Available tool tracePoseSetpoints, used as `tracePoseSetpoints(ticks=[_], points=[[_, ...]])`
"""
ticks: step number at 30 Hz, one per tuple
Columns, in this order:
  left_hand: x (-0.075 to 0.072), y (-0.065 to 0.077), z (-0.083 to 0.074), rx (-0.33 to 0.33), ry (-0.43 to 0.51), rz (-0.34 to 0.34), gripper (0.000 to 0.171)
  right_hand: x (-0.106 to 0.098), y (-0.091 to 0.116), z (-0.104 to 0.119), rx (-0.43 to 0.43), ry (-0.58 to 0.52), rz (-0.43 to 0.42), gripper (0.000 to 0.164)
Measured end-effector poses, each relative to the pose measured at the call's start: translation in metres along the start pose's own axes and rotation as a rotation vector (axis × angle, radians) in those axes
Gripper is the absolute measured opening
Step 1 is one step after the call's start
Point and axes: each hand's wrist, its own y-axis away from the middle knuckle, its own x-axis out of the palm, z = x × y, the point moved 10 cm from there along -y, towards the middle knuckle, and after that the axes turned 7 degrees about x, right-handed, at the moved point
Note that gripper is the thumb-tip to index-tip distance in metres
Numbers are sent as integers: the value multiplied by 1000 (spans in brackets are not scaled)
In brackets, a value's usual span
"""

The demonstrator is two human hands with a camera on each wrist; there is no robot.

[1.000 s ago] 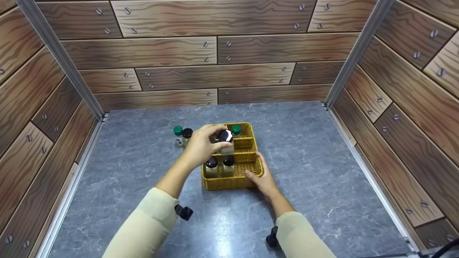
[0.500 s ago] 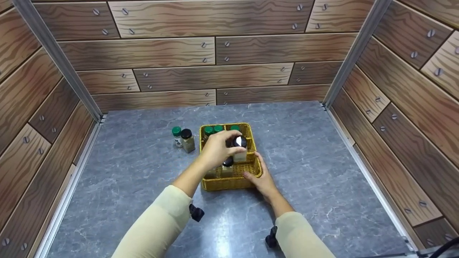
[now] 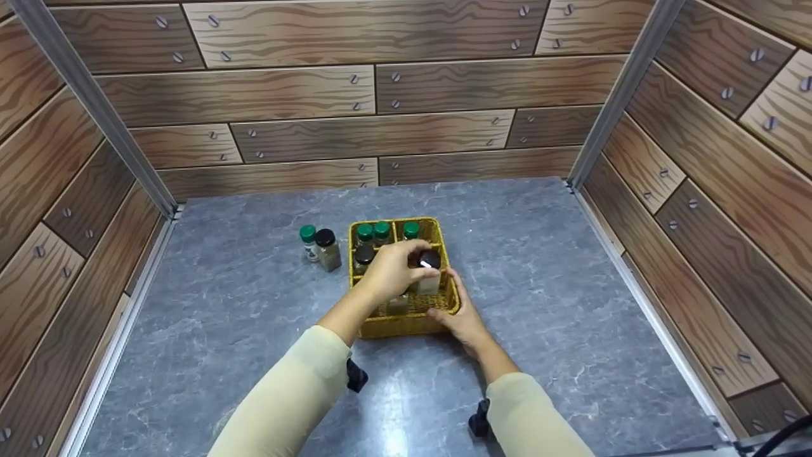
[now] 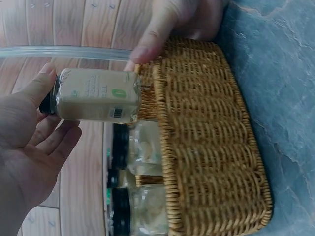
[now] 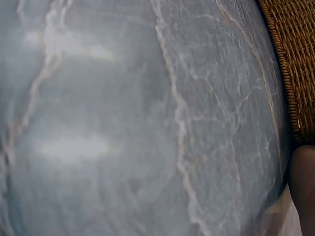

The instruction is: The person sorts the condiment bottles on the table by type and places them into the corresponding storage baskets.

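Note:
My left hand (image 3: 390, 271) pinches the black cap of a glass spice jar (image 4: 98, 93) with pale contents. In the left wrist view the jar's base is at the rim of the wicker basket (image 4: 209, 132), over its front right part. My right hand (image 3: 468, 322) grips the basket's front right corner, thumb over the rim. Two black-capped jars, a nearer one (image 4: 147, 211) and another (image 4: 146, 147), stand in the front compartment, partly hidden by the left hand in the head view. Behind are several green-capped jars (image 3: 381, 232) and a black-capped jar (image 3: 364, 257).
Left of the basket, a green-capped jar (image 3: 309, 242) and a black-capped jar (image 3: 328, 251) stand side by side on the grey marbled table (image 3: 222, 304). Wood-patterned walls (image 3: 304, 95) enclose the table at the back and sides.
My left hand has carried the spice jar rightward and lower, from over the basket's middle to its front right part. The right hand has kept its grip on the basket.

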Motion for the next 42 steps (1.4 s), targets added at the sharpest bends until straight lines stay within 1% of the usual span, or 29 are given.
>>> tracePoseSetpoints(ticks=[4, 7, 12, 16, 19, 23, 26, 32, 38, 42], points=[[8, -1, 7, 15, -41, 16, 52, 0, 0, -2, 13, 4, -5, 109], [14, -1, 11, 26, -55, 25, 50, 0, 1, -1, 3, -1, -7, 108], [24, 0, 18, 4, -60, 58, 49, 0, 1, 0, -19, -12, -5, 105], [31, 1, 23, -9, -108, 97, 49, -1, 0, -1, -19, 9, -10, 104], [35, 2, 22, 11, -155, 120, 48, 0, 1, -1, -17, 19, -10, 104], [39, 3, 18, 59, -209, 125, 47, 0, 2, 0, -9, 20, -6, 105], [40, 3, 16, 81, -225, 122, 44, 0, 2, 0, -6, 7, 4, 104], [43, 5, 18, 71, -221, 119, 41, 4, 2, 0, 2, -49, 24, 104], [44, 6, 21, 31, -205, 134, 44, 2, 1, 1, -13, -29, 8, 103], [44, 6, 22, 34, -206, 133, 48, 1, 1, 0, -13, -13, -1, 102]])
